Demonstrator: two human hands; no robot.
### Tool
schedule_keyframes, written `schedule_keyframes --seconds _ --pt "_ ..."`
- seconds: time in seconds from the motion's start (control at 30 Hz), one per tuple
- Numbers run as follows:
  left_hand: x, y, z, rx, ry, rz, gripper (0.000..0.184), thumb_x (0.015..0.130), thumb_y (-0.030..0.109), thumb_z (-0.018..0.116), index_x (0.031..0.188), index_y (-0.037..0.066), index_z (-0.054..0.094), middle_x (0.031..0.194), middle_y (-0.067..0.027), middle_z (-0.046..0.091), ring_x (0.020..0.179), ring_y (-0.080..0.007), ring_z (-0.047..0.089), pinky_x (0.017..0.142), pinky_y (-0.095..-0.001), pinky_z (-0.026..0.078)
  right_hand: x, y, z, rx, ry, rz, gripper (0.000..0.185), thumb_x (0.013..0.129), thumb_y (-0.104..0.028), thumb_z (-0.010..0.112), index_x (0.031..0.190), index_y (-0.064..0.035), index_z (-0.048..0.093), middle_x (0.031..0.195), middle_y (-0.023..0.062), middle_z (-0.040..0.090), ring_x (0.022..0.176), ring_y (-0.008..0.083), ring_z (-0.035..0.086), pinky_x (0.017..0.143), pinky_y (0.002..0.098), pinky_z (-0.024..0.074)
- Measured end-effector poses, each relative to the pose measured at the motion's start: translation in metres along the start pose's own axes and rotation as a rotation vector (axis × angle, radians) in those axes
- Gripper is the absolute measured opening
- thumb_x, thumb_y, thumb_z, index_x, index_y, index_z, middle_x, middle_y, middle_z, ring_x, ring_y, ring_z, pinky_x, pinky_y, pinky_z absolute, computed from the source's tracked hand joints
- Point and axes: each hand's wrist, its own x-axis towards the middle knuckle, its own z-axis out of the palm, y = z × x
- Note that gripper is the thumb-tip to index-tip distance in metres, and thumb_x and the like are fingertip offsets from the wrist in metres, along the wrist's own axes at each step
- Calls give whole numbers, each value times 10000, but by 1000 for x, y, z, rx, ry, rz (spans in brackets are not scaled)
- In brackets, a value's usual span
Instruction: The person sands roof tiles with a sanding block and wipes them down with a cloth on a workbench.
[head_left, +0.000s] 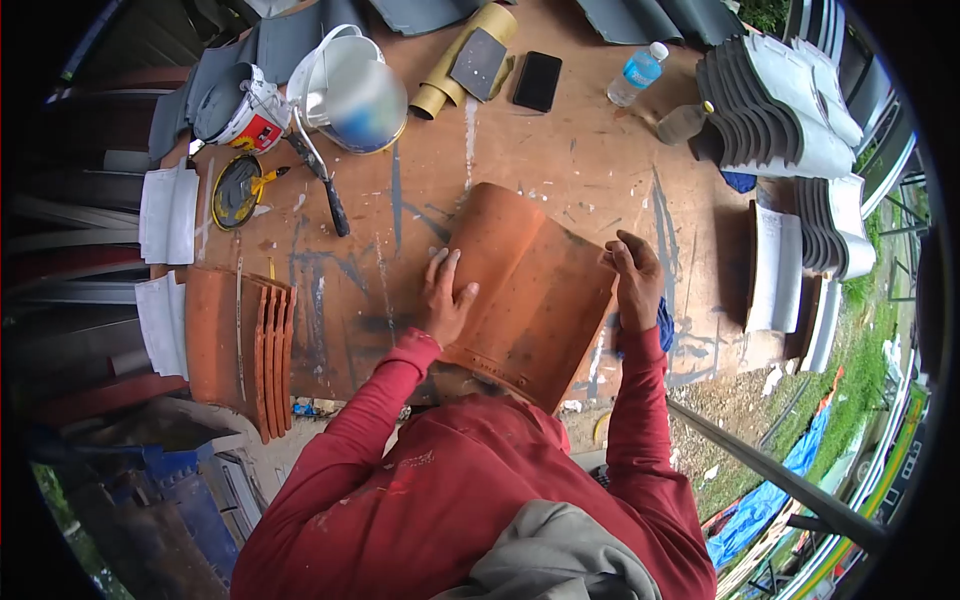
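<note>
An orange clay roof tile lies at a slant on the brown work table, its lower edge close to my body. My left hand holds its left side, with the thumb on the top face and the fingers along the curved edge. At the upper right corner my right hand has its fingers bent around the tile's edge; part of that grip is hidden. A blue cloth shows beside my right wrist.
Several orange tiles stand stacked at left. Paint buckets, a paint roller and a grey-smeared lid are at upper left. A phone, a water bottle and grey tile stacks lie farther back and right.
</note>
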Motion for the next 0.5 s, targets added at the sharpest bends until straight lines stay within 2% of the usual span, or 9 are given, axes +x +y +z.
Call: schedule_keyframes --seconds 0.07,0.13,0.2,0.27,0.3,0.33,0.4,0.47,0.5 --pt "8 17 8 127 9 -41 701 941 329 666 1525 82 366 1511 -275 377 1367 -448 380 1136 -550 314 16 9 -3 5 -31 4 381 985 -170 671 1257 86 599 989 88 701 854 140 679 776 249 558" --pt "14 22 13 248 19 -85 727 934 352 672 1536 100 351 1518 -277 367 1365 -457 383 1131 -555 319 47 14 9 -39 -67 -8 387 964 -170 692 1263 61 607 946 76 707 839 136 675 736 259 546" --pt "14 16 9 187 -19 -83 784 915 388 683 1550 110 316 1509 -280 373 1358 -485 380 1123 -563 327 85 5 42 -341 -152 -267 327 925 -152 694 1206 8 642 1001 143 730 857 208 713 742 317 552" --pt "19 23 5 200 -42 -142 806 901 408 692 1551 115 315 1500 -284 380 1349 -494 386 1111 -571 340 135 -1 98 -277 -227 -413 309 899 -131 697 1185 -28 641 968 155 720 829 257 713 726 353 549" --pt "20 28 4 191 -59 -182 827 888 428 701 1552 121 315 1491 -287 388 1339 -504 392 1098 -578 353 168 5 133 -266 -212 -546 336 892 -148 698 1198 -32 621 961 156 714 835 290 704 730 383 554" --pt "20 32 4 217 -45 -218 827 888 428 701 1552 121 315 1491 -287 388 1339 -504 392 1098 -578 353 194 0 164 -343 -186 -667 531 863 -226 739 1327 -47 552 1017 183 703 861 345 692 764 442 552" --pt "21 37 1 265 -138 -334 846 865 401 729 1545 110 321 1475 -296 396 1345 -502 401 1106 -556 366 252 0 232 -479 -48 -936 700 887 -334 744 1468 -109 423 1181 247 662 990 416 669 864 492 525" --pt "22 40 -2 356 -101 -292 825 852 424 727 1524 120 356 1401 -285 459 1269 -485 466 1063 -552 403 285 -12 281 -719 -176 -699 821 884 -509 687 1546 -180 329 1266 328 594 1107 507 600 939 525 488" --pt "27 44 -7 343 -95 -286 812 848 419 728 1514 122 371 1366 -276 481 1240 -471 482 1043 -545 416 300 -8 303 -789 -204 -648 819 886 -551 649 1553 -199 330 1253 345 592 1113 528 590 946 515 493"
